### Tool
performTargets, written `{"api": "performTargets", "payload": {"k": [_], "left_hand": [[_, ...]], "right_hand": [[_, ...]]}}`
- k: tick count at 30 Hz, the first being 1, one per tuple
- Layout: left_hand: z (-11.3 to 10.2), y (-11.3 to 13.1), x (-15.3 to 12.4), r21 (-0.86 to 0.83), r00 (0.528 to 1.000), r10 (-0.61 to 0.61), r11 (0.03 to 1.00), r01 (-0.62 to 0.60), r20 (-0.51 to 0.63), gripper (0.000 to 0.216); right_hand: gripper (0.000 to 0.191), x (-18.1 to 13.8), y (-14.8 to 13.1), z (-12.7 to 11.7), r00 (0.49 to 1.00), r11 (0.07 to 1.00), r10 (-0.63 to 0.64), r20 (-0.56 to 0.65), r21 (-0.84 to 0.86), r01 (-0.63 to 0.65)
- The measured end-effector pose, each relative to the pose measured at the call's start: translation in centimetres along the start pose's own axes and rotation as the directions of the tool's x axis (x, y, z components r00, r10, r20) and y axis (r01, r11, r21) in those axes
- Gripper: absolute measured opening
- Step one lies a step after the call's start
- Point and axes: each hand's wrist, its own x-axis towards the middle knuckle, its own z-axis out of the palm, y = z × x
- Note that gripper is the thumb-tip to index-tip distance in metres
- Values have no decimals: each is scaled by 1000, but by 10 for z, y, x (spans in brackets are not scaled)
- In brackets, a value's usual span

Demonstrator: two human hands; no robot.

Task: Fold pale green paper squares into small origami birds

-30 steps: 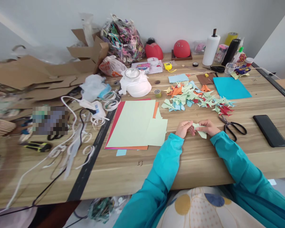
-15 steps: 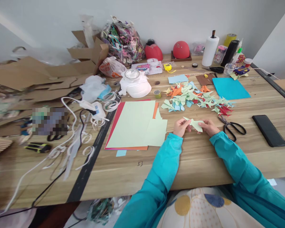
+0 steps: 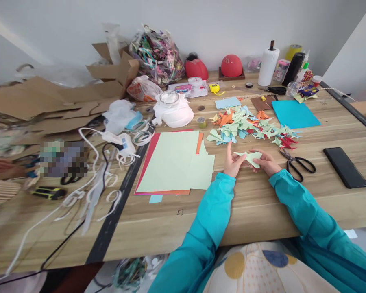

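A pale green folded paper piece (image 3: 249, 157) is held just above the wooden table (image 3: 250, 207) between both my hands. My left hand (image 3: 232, 160) pinches its left tip, with the index finger pointing up. My right hand (image 3: 266, 162) grips the right end with curled fingers. Both arms wear teal sleeves. Just beyond the hands lies a pile of folded paper shapes (image 3: 250, 126) in green, orange, blue and red. A stack of pale green, orange and red paper sheets (image 3: 173, 160) lies to the left of my left hand.
Black scissors (image 3: 299, 164) and a black phone (image 3: 345, 167) lie right of my hands. A teal sheet (image 3: 294, 114), paper-towel roll (image 3: 268, 63) and bottles stand at the back right. Cardboard (image 3: 49, 97), cables, tape rolls and a white mask (image 3: 173, 110) crowd the left.
The folded paper was turned and raised slightly between my hands. My left index finger has lifted to point up. The view shifted a little.
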Motion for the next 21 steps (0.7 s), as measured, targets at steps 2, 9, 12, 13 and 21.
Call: {"api": "performTargets", "payload": {"k": [2,9,12,13,21], "left_hand": [[1,1,-2,27,998,-8,1000,6,60,101],[1,0,-2,72,1000,-25,997,26,-6,60],[0,0,-2,89,999,-37,995,37,-2,50],[0,0,-2,104,999,-33,994,32,6,48],[0,1,-4,125,997,-50,991,42,66,41]], "right_hand": [[60,0,-1,1,1000,1000,2,5,-7,-2],[56,-1,-1,7,1000,994,-6,-25,-112,3],[53,0,1,9,994,982,-44,-104,-186,24],[53,0,2,10,991,976,-61,-120,-215,34],[54,-2,-1,11,981,920,-179,-79,-367,139]]}}
